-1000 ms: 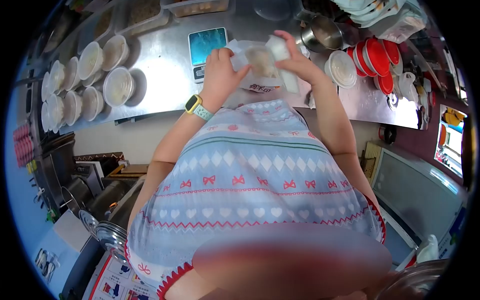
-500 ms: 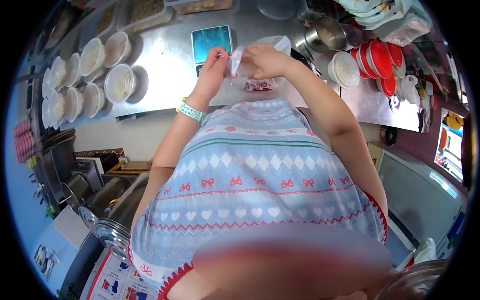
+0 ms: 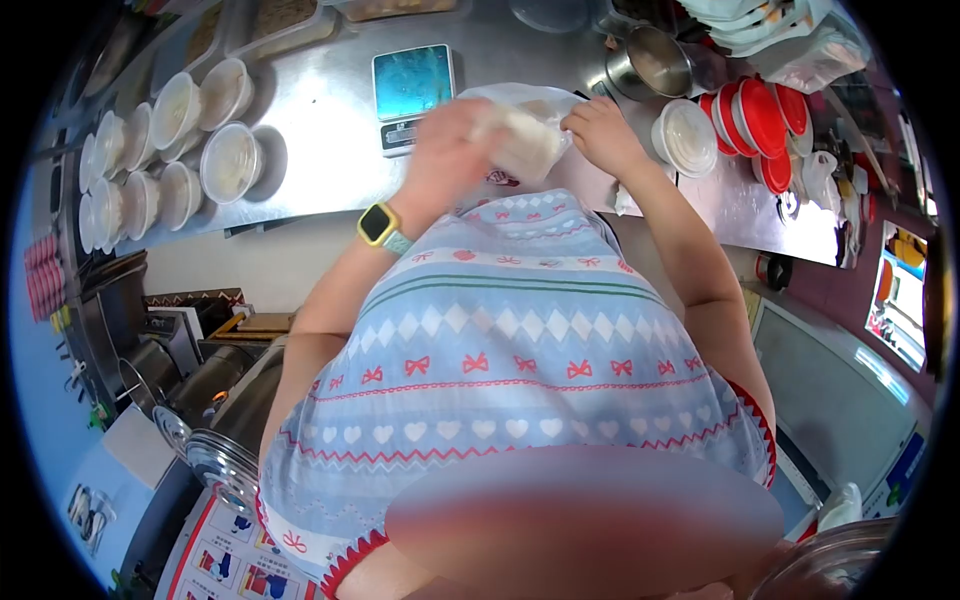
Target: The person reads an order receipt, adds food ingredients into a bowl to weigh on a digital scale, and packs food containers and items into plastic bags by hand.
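Observation:
At the counter's near edge, a pale, block-shaped bundle (image 3: 532,146) lies tilted at the mouth of a clear plastic bag (image 3: 562,112). Its exact kind is blurred. My left hand (image 3: 450,150), smeared by motion, is closed around the bundle's left end. A watch (image 3: 378,225) with a yellow case sits on that wrist. On the other side, my right hand (image 3: 606,136) pinches the edge of the bag. Red print shows under the bundle. Just left of the bag stands a kitchen scale (image 3: 413,85) with a blue-green top.
Several lidded plastic bowls (image 3: 232,163) stand stacked on the left of the steel counter (image 3: 320,130). To the right are a metal pot (image 3: 650,65), a white-lidded tub (image 3: 686,138) and red lids (image 3: 760,118). Food trays (image 3: 285,25) line the back.
The pale bundle has come into view at the bag. My left hand has turned and moved onto it. My right hand has moved right, out from the bag to its edge.

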Tool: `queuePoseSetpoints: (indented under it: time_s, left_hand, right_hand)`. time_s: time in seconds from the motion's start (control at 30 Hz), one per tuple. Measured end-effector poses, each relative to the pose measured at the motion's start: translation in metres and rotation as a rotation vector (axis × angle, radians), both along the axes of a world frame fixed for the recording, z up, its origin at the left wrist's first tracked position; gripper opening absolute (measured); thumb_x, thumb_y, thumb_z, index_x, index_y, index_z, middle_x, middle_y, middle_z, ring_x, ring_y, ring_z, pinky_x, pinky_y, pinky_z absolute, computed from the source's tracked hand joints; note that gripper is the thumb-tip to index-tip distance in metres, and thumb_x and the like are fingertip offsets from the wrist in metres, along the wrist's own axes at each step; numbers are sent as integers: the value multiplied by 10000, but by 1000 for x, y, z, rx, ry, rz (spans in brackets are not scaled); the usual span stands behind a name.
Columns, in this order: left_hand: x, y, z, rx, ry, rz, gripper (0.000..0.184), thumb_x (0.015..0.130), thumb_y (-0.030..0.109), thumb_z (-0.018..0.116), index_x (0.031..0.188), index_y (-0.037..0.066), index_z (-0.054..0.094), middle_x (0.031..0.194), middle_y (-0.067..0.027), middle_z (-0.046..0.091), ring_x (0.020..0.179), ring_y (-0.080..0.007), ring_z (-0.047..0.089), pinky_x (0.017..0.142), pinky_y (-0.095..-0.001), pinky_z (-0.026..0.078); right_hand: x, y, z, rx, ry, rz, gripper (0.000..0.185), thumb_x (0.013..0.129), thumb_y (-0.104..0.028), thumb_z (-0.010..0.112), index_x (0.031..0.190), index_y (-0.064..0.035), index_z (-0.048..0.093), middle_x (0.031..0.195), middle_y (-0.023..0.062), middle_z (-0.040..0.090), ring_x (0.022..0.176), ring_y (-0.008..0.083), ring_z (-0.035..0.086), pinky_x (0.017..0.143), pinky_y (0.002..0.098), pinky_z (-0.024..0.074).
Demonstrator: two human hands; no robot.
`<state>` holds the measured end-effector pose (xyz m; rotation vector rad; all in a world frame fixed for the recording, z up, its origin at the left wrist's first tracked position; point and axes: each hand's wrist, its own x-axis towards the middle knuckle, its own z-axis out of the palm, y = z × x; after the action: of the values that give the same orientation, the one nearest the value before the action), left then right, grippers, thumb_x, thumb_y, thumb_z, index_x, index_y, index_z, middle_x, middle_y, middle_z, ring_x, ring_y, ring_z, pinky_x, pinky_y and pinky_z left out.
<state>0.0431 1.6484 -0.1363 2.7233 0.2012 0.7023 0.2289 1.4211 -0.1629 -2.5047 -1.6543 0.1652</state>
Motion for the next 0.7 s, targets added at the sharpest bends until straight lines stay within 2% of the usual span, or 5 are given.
queuePoseSetpoints:
  time_s: [0.07, 0.2, 0.47, 0.6, 0.7]
  left_hand:
    - [20, -17, -28, 24, 99, -776, 573, 720, 184, 746, 1261, 219, 561, 1360, -102, 488, 1261, -364, 443, 1042, -534, 345]
    - [34, -30, -39, 297, 267, -592, 664, 727, 279, 741, 1346, 267, 501, 1413, -60, 470, 1285, -359, 441, 1013, -555, 376]
    - [43, -56, -35, 171, 400, -229, 698, 797, 372, 677, 1435, 322, 400, 1491, -66, 387, 1332, -392, 375, 879, -603, 419]
    - [43, -80, -43, 113, 365, -140, 723, 790, 430, 680, 1444, 306, 397, 1489, -136, 369, 1324, -442, 348, 882, -649, 385]
    - [49, -88, -37, 21, 450, 64, 850, 725, 522, 717, 1465, 285, 371, 1501, -174, 335, 1348, -475, 297, 951, -680, 311]
  right_hand:
    - [-3, -3, 3, 12, -67, 63, 178, 820, -112, 587, 990, -104, 640, 997, 32, 624, 1040, 223, 572, 1074, 459, 338]
    - [11, -13, -14, 9, -99, 44, 104, 821, -171, 591, 913, -133, 620, 934, 29, 610, 1025, 215, 577, 1121, 514, 264]
    - [18, -57, 41, 89, 54, 321, 78, 746, -86, 564, 802, -117, 608, 992, 10, 634, 1077, 215, 578, 1120, 576, 233]
    - [8, -58, 43, 497, 187, 64, 117, 741, -16, 542, 833, -83, 570, 1096, 95, 594, 1098, 285, 559, 1094, 512, 309]
    - [0, -33, 14, 774, 380, -453, 301, 818, -48, 584, 1113, -32, 526, 1162, 189, 536, 1001, 338, 573, 918, 381, 441]
